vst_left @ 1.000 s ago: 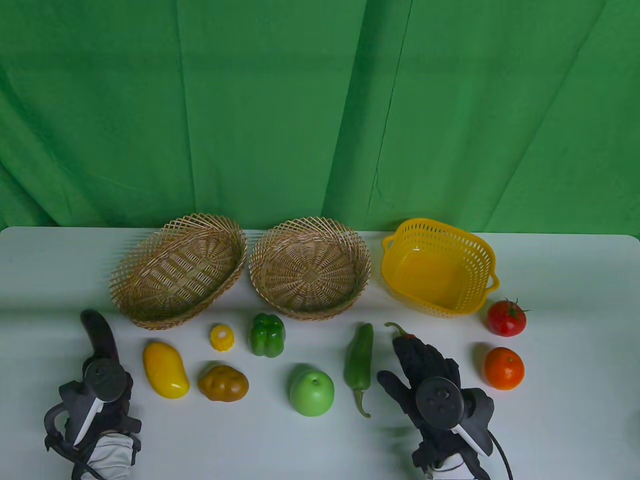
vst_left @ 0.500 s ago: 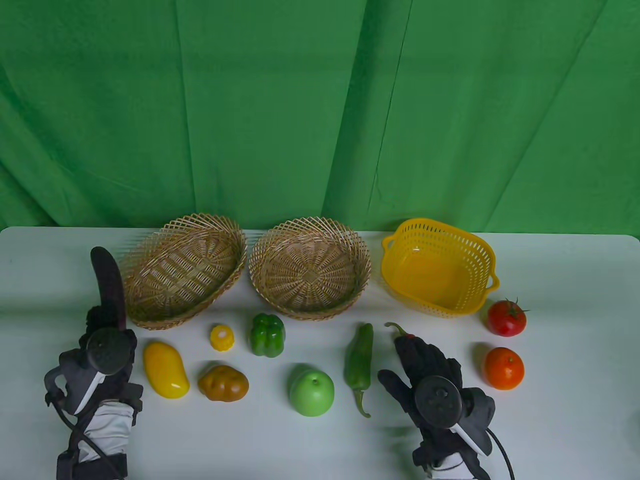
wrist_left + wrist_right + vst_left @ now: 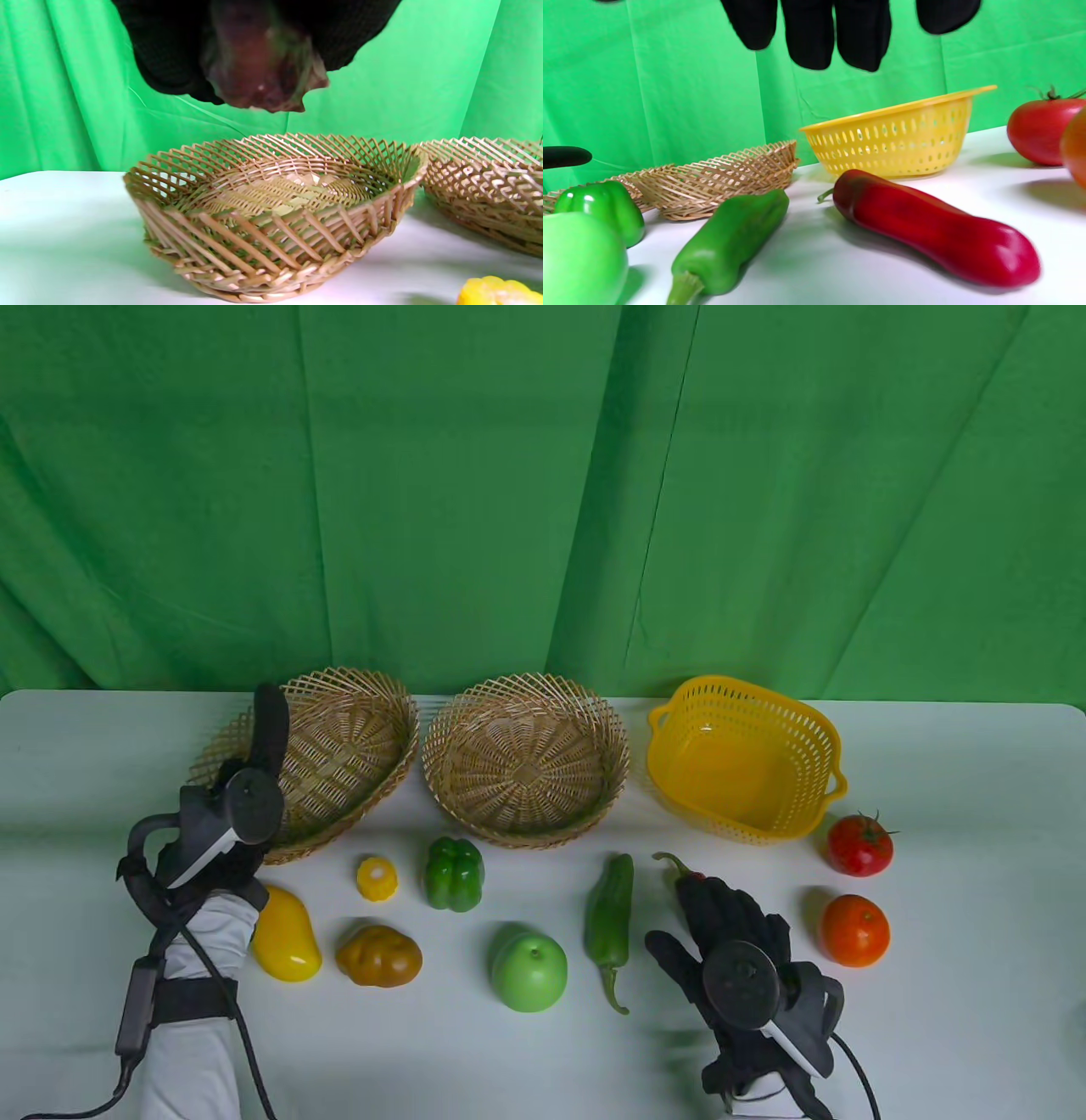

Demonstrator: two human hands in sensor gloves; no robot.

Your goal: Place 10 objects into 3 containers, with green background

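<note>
The dark eggplant [image 3: 270, 723], gripped by the left hand [image 3: 225, 836], hangs over the left wicker basket's [image 3: 373, 780] near-left rim. The right hand [image 3: 734, 937] hovers with loose, straight fingers over the red chili [image 3: 933, 231] on the worktop [image 3: 933, 1027], holding nothing.

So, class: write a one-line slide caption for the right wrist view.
Gloved right hand hovers over a glossy red chili pepper beside a yellow perforated plastic basket.

Creased green backdrop [image 3: 475, 492], white table [image 3: 950, 916]
</note>
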